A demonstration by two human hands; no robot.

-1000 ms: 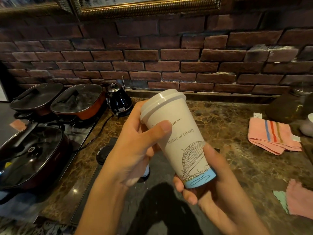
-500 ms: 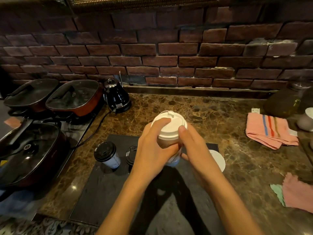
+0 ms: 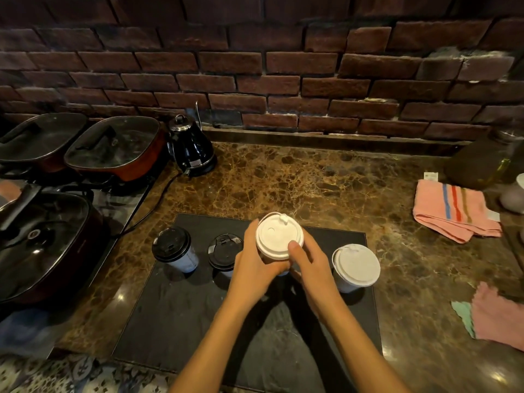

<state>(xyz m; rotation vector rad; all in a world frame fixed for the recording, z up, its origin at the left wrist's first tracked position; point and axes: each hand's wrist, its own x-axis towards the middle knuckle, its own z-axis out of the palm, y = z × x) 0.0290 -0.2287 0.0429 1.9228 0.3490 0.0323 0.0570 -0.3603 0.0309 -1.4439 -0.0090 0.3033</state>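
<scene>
Now my left grip point(image 3: 255, 266) and right grip point(image 3: 313, 266) clasp the white-lidded cup point(image 3: 279, 236) between them, over the black mat point(image 3: 184, 321)

Left hand point(image 3: 252, 268): fingers and thumb curled round the side of the cup point(image 3: 279, 236), just under its lid.
Right hand point(image 3: 313, 266): thumb tip on the lid's rim, fingers curled against the cup's side.
Forearms: bare, converging from the lower edge.
</scene>
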